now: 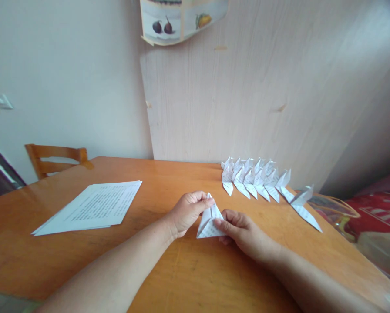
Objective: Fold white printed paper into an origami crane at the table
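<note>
A small piece of printed white paper, folded into a triangle (209,221), lies on the wooden table (169,269) in front of me. My left hand (187,211) pinches its upper point with fingers closed. My right hand (243,232) presses on its lower right edge, fingers curled on the paper. Both hands grip the same folded piece.
A row of several finished folded paper figures (257,178) stands at the table's back right, with one more (304,204) near the right edge. A stack of printed sheets (93,206) lies at left. A wooden chair (56,158) stands behind, a wood panel (247,87) leans against the wall.
</note>
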Tool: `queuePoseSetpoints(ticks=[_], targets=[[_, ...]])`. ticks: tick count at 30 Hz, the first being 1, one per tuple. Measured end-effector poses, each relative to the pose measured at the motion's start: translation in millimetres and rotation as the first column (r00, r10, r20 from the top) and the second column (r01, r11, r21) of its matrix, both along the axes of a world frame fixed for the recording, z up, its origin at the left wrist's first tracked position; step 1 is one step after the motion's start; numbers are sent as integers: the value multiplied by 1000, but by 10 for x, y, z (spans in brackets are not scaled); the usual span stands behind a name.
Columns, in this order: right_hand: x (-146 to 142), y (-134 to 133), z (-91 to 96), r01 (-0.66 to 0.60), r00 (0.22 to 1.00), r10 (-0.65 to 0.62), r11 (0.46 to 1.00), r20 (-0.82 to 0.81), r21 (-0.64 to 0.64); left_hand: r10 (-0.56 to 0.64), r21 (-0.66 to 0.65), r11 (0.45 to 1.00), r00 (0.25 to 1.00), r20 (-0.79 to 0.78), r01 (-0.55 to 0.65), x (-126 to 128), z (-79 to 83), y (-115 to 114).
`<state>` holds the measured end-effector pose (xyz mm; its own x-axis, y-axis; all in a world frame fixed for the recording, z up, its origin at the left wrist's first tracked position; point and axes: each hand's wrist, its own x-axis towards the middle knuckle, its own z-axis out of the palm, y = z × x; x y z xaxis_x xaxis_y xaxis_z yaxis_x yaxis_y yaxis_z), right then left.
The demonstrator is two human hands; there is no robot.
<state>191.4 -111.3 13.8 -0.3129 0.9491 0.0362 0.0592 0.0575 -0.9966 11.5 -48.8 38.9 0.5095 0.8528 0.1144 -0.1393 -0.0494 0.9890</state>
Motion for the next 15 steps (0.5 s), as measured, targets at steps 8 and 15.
queuePoseSetpoints(ticks=[8, 15], targets=[[2, 12, 27, 93, 996, -93, 996, -3, -8, 76, -8, 997, 995, 62, -76, -27, -8, 59], [21, 29, -25, 109, 994, -109, 994, -26, 22, 144, 9, 989, 988, 46, -145, -18, -6, 54]])
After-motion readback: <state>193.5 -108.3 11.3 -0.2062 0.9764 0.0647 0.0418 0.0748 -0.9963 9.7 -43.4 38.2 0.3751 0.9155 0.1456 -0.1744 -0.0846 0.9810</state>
